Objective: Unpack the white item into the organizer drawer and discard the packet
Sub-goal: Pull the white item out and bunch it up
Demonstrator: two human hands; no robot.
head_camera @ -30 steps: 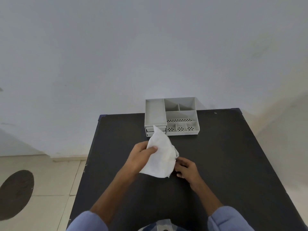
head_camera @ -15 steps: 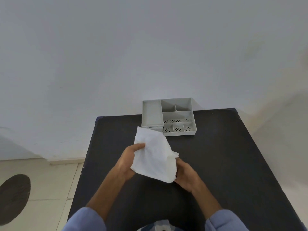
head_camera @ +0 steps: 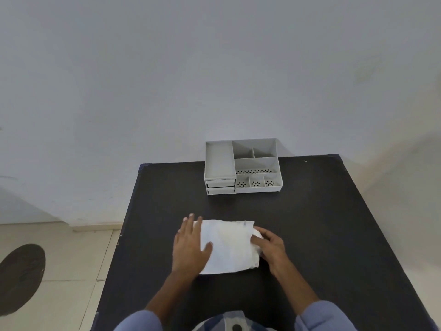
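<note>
Left hand (head_camera: 191, 247) flat, fingers spread, pressing white cloth (head_camera: 228, 247) onto table (head_camera: 322, 235). Right hand (head_camera: 270, 247) pinches cloth's right edge. Organizer (head_camera: 242, 166) behind.

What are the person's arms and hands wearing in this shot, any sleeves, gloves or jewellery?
Both hands are bare: the left hand and the right hand show no gloves, and no rings or watch are visible. The forearms are uncovered too. Light blue sleeves are pushed up near the elbows, the left sleeve and the right sleeve, at the bottom edge of the head view.
</note>
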